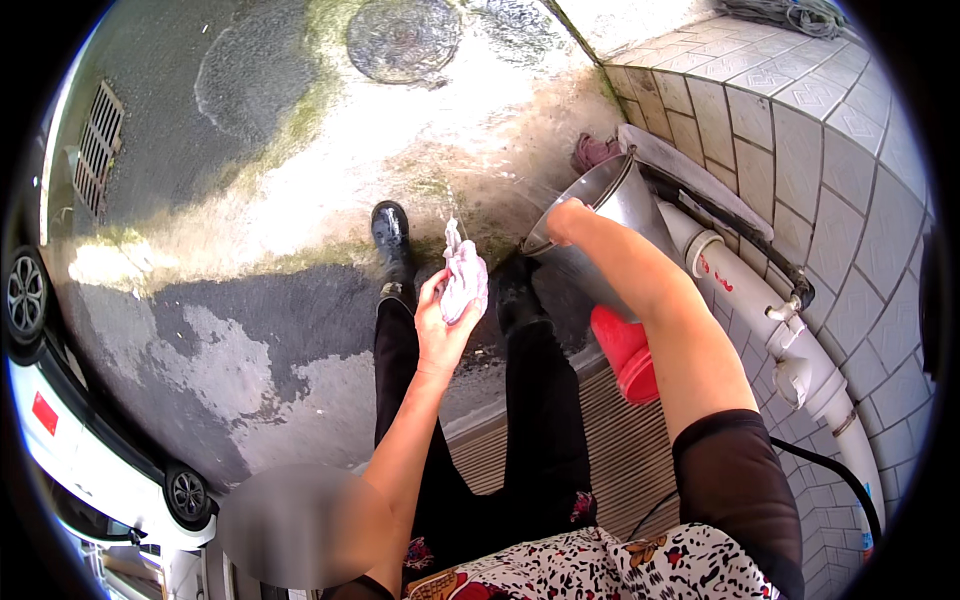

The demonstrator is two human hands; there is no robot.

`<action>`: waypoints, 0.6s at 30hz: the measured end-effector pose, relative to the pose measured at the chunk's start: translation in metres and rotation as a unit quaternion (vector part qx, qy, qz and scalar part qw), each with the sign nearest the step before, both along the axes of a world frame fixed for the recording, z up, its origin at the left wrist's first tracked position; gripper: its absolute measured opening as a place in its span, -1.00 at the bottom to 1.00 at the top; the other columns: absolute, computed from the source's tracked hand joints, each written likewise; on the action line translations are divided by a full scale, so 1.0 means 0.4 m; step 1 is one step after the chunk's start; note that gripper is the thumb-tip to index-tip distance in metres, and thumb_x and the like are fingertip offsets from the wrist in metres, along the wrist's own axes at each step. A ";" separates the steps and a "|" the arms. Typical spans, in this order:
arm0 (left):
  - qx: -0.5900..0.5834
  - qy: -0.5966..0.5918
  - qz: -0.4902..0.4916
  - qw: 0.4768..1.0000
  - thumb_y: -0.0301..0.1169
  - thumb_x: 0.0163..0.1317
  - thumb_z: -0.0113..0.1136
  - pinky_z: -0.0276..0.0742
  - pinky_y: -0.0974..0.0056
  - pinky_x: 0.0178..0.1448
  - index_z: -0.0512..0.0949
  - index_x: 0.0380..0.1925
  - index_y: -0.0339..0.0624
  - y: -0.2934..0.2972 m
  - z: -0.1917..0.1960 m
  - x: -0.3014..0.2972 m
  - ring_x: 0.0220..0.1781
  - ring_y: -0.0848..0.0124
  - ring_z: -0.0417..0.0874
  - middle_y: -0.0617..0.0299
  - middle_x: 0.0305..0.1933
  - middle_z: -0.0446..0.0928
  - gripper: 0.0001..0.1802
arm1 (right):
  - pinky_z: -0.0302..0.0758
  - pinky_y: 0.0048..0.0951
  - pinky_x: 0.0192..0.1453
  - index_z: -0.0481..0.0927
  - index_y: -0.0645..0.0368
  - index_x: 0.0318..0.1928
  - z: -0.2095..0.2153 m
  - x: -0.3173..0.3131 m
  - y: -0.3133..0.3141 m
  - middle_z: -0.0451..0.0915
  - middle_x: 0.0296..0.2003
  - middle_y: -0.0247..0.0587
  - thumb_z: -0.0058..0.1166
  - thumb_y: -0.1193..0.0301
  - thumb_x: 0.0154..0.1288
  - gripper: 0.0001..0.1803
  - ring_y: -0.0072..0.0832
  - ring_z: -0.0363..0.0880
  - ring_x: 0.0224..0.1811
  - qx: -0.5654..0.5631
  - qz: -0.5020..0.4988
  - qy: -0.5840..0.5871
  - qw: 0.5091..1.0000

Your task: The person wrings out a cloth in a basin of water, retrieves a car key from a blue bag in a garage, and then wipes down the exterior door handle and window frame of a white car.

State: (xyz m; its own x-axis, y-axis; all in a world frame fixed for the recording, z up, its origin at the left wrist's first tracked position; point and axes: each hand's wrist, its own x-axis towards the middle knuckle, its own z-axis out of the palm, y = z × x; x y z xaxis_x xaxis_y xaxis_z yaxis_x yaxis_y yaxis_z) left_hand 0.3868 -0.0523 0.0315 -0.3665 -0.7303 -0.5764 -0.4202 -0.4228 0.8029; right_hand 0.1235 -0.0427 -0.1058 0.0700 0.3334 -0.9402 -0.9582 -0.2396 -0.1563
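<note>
My left hand (443,318) is closed around a bunched, wet-looking pale pink cloth (466,278), held up in front of my legs. A thin end of the cloth sticks out above the fingers. My right hand (568,222) is at the mouth of a shiny metal bucket (630,200) and looks curled over its rim, with the fingertips hidden. The bucket leans with its mouth toward the upper left. Below my right forearm, a red plastic container (625,355) is partly covered by the arm.
My black boots (391,230) stand on wet, mossy concrete. A dark pink cloth (594,152) lies behind the bucket, by the tiled wall (800,150). White pipes (735,280) run along the right. A manhole cover (403,40) is ahead; a white car (90,440) stands left.
</note>
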 end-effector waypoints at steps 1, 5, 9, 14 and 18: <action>0.011 0.005 0.004 1.000 -0.47 -0.01 0.25 0.36 0.33 0.09 0.51 -0.15 -0.40 0.002 0.003 -0.011 -0.01 0.33 0.50 0.12 0.03 0.41 -0.63 | 0.52 -0.20 -0.45 0.62 0.12 -0.25 -0.029 -0.014 0.053 0.59 -0.32 -0.24 0.01 0.33 0.08 -0.75 -0.22 0.59 -0.35 0.019 0.009 0.001 1.000; 0.024 0.005 0.003 1.000 -0.46 -0.02 0.25 0.35 0.33 0.10 0.52 -0.18 -0.40 0.008 0.003 -0.018 0.00 0.33 0.50 0.12 0.04 0.40 -0.64 | 0.55 -0.19 -0.36 0.61 0.16 -0.23 -0.026 -0.035 0.148 0.60 -0.29 -0.15 -0.05 0.24 0.17 -0.69 -0.16 0.61 -0.30 0.004 -0.009 0.007 1.000; 0.022 -0.010 -0.012 1.000 -0.45 -0.01 0.25 0.35 0.34 0.10 0.53 -0.18 -0.40 0.027 0.006 -0.011 0.00 0.34 0.50 0.12 0.04 0.40 -0.64 | 0.57 -0.18 -0.31 0.63 0.19 -0.26 0.129 -0.041 0.140 0.62 -0.30 -0.12 0.00 0.17 0.17 -0.66 -0.16 0.62 -0.29 -0.104 -0.112 0.023 0.988; 0.010 -0.026 -0.054 0.998 -0.43 0.00 0.25 0.35 0.35 0.10 0.50 -0.14 -0.42 0.042 0.014 -0.031 -0.01 0.38 0.49 0.15 0.04 0.41 -0.60 | 0.56 -0.28 -0.27 0.66 0.09 -0.28 0.316 -0.073 0.213 0.63 -0.32 -0.15 0.08 0.21 0.11 -0.73 -0.28 0.64 -0.30 -0.232 -0.194 0.045 0.952; 0.042 -0.025 -0.047 0.998 -0.49 -0.05 0.27 0.36 0.32 0.11 0.51 -0.17 -0.40 0.048 0.031 -0.077 0.00 0.33 0.49 0.13 0.04 0.38 -0.61 | 0.54 -0.33 -0.17 0.68 0.03 -0.36 0.300 -0.113 0.408 0.62 -0.30 -0.09 0.08 0.29 0.07 -0.82 -0.27 0.62 -0.23 -0.322 -0.277 0.089 0.901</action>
